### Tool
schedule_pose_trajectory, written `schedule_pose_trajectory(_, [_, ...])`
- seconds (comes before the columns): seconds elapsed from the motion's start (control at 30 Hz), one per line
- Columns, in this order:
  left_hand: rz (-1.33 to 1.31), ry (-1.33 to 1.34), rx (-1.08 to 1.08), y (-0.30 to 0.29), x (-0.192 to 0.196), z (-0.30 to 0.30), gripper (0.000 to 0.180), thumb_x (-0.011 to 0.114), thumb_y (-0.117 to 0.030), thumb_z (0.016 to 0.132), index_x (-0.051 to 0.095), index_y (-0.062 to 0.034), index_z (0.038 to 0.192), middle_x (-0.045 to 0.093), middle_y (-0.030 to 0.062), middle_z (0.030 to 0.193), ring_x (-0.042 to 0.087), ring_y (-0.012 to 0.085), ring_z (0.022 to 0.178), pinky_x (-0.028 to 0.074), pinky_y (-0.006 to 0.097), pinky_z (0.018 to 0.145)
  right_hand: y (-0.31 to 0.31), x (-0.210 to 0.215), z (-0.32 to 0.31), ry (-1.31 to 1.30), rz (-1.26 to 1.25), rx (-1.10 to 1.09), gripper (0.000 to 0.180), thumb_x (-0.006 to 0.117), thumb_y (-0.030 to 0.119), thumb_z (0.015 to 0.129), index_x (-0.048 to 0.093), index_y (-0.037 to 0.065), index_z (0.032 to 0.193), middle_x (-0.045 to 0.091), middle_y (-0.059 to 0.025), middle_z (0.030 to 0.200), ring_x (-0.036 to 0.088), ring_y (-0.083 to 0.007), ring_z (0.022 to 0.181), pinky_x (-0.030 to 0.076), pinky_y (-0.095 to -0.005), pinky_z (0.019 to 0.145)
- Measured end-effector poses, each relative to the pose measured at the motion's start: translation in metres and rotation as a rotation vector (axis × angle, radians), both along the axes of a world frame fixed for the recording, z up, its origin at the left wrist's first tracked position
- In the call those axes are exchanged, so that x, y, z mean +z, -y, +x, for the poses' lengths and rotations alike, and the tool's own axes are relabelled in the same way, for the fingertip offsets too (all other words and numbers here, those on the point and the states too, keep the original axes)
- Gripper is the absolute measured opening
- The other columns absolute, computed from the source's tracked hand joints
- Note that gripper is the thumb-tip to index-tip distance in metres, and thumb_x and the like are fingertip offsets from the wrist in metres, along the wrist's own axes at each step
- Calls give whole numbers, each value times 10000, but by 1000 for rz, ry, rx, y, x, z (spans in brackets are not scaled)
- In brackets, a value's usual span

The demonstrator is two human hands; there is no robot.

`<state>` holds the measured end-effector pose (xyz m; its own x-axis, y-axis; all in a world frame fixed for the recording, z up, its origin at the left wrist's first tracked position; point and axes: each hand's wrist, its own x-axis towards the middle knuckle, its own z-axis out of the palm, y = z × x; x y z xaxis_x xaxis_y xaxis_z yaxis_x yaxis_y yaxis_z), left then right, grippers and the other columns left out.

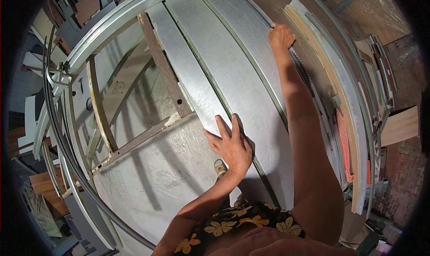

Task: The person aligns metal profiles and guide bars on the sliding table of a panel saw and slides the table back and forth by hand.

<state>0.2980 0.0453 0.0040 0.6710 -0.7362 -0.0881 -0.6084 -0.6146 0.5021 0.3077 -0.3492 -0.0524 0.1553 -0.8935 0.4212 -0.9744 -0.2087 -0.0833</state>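
Note:
Long silvery metal panels [244,63] lie side by side on a frame, with narrow dark gaps between them. My left hand [233,149] rests on the near part of the panels, its fingers spread and holding nothing. Farther off, my right hand [281,36] is closed around the right edge of the outermost panel; its fingertips are partly hidden. A dark strip with a jagged edge [301,68] runs along that side, partly behind my right forearm. Left of the panels, a rusty brown metal bar [162,61] of the frame shows.
A pale metal rail [107,23] curves along the far left. Black cables or thin tubes [76,166] run down the left side. Long boards [333,63] and a pink-red sheet [344,144] lie to the right. A hammer [81,85] sits on the floor beneath the frame.

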Motion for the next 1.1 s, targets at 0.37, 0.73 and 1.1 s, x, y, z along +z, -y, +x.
schedule_pose_trajectory(0.37, [5, -24, -57, -3, -2, 4, 742, 599, -100, 714, 440, -215, 1430, 151, 247, 1538, 50, 644, 1322, 117, 688, 1044, 32, -8, 26, 32, 15, 33, 196, 567, 207, 882, 752, 160, 927, 692, -112, 959, 660, -285, 937, 475, -453, 798])
schedule_pose_trajectory(0.73, [-36, -25, -25, 2, 1, -1, 728, 582, -122, 689, 479, -220, 1403, 198, 231, 1534, 81, 621, 1330, 113, 680, 1061, 73, -18, 52, 65, 65, -13, 233, 670, 289, 829, 741, 125, 979, 660, -170, 1063, 641, -343, 998, 528, -426, 853])
schedule_pose_trajectory(1.1, [-40, 6, 9, 2, -2, 3, 722, 620, -156, 689, 487, -238, 1394, 224, 223, 1530, 90, 623, 1331, 143, 675, 1054, 70, -10, 69, 196, 319, 19, 345, 627, 347, 878, 690, 139, 1146, 535, -151, 1310, 510, -361, 1208, 421, -540, 985])
